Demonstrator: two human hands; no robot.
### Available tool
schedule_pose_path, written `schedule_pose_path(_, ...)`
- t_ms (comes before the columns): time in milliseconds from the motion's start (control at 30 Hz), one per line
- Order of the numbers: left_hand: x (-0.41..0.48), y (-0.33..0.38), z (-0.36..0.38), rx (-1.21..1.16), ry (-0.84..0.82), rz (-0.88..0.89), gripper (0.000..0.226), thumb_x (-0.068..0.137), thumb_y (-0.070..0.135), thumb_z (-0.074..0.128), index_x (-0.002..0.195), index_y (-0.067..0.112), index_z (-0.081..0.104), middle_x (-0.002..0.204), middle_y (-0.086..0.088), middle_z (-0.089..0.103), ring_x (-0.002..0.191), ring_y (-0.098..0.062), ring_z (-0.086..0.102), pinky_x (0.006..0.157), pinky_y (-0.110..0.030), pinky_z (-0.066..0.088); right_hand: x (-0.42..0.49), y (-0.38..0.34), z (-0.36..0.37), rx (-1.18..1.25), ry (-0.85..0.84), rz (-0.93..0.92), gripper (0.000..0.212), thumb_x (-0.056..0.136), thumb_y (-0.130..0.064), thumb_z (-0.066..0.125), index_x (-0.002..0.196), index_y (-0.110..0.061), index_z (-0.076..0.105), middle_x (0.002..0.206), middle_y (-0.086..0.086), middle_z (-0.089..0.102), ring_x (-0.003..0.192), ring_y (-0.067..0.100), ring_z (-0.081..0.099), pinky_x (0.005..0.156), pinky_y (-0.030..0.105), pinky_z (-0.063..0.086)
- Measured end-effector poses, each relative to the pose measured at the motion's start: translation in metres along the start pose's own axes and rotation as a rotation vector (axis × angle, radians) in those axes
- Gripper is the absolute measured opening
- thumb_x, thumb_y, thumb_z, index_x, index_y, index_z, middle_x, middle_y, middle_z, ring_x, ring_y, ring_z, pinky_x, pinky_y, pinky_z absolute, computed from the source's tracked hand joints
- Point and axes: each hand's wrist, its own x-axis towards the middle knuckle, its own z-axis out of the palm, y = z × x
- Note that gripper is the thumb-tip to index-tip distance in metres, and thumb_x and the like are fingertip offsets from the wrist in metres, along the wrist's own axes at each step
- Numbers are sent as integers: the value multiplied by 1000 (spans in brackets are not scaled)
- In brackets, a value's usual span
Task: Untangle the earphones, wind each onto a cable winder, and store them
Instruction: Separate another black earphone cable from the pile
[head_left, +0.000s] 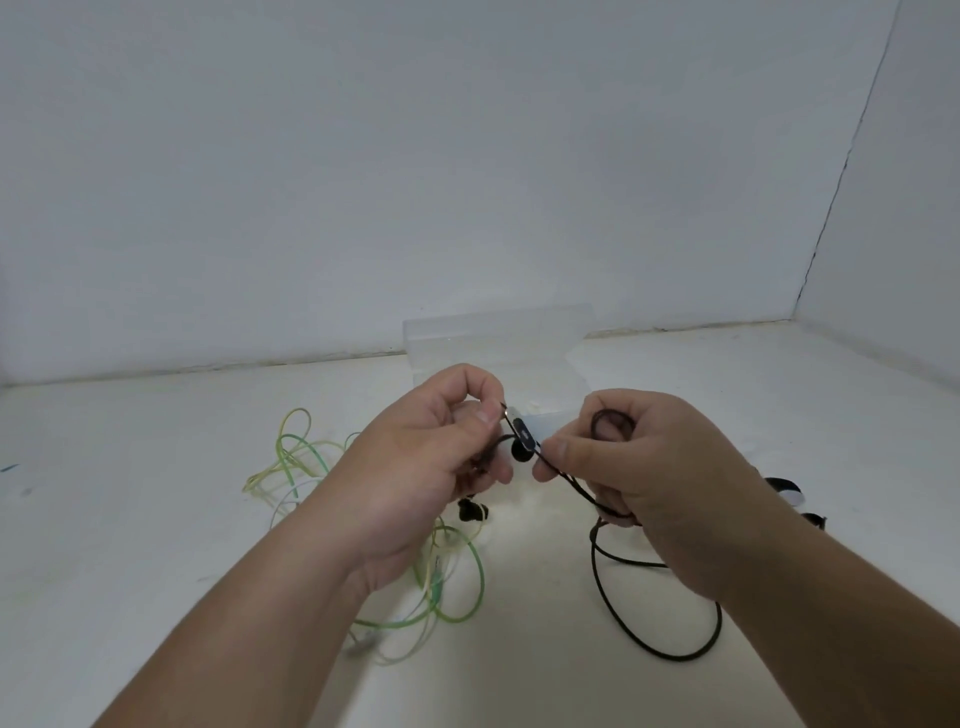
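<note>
Both forearms extend forward, converging at centre. The left grip (436, 457) pinches the black cable (675, 658) between thumb and forefinger, other fingers curled. The right grip (649, 467) pinches it likewise, back facing up.

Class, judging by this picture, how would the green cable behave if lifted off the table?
Probably floppy: the green cable lies in loose, curling loops. Likely light, being so thin. It may snag, since its loops overlap.

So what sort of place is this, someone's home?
Likely a bare staged booth, not a home: plain white walls meet a white table, with green earphones, black earphones and a clear box laid out.
</note>
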Motion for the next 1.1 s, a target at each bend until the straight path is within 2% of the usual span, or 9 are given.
schedule_pose_path(100,1,-2,3,-43,-4,2,23,102,8,47,82,16,56,68,0,58,60,-11,56,69,-29,45,1,3,0,-32,20,-16,41,75,-1,75,79,18,39,57,-2,65,40,7,29,43,21,25)
schedule_pose_path(200,1,-1,5,-64,5,4,23,101,9,48,80,14,56,71,-2,62,59,-11,58,65,-26,50,2,5,0,-127,32,-66,38,72,3,80,78,21,46,39,-15,41,36,1,35,42,11,29)
schedule_pose_path(300,0,0,5,-73,15,0,21,101,8,49,82,13,57,78,-9,68,64,-17,60,68,-28,52,1,5,1,-281,57,-135,29,69,1,82,73,14,56,39,-15,28,36,4,30,42,9,25)
schedule_pose_path(467,0,-1,6,-34,26,-25,20,100,10,51,82,14,57,73,-8,67,62,-17,60,70,-33,46,2,6,0,-423,125,-195,17,70,2,78,67,1,61,40,-12,30,38,7,29,41,12,26)
schedule_pose_path(667,-1,0,4,-46,47,-89,25,100,13,51,77,20,60,78,-4,68,75,-18,62,75,-33,44,5,10,-2,-415,215,-160,17,72,1,75,67,4,60,41,-10,31,38,8,32,40,11,26)
schedule_pose_path(767,-1,7,3,-121,70,-105,23,98,13,51,77,19,59,91,-4,72,89,-15,64,87,-40,48,6,8,-6,-359,258,-154,27,73,0,74,53,-12,60,45,2,40,44,11,34,47,20,31)
schedule_pose_path(833,1,10,-1,-237,121,-135,19,93,12,50,75,15,56,95,-11,72,93,-21,65,91,-45,49,8,7,-11,-228,343,-138,35,73,-2,74,48,-16,54,68,26,51,55,19,40,55,33,34)
schedule_pose_path(967,7,8,-6,-334,273,-185,34,92,17,47,59,12,44,81,-16,67,80,-30,63,75,-43,53,11,5,-22,-4,516,-165,50,81,-20,75,68,5,35,68,28,34,61,32,29,60,40,31)
schedule_pose_path(1100,6,-1,-9,24,328,-124,28,86,4,66,62,9,54,69,-10,62,73,-22,63,58,-36,58,12,1,-31,40,534,-130,62,86,-37,72,74,10,33,66,25,28,59,42,22,54,39,20)
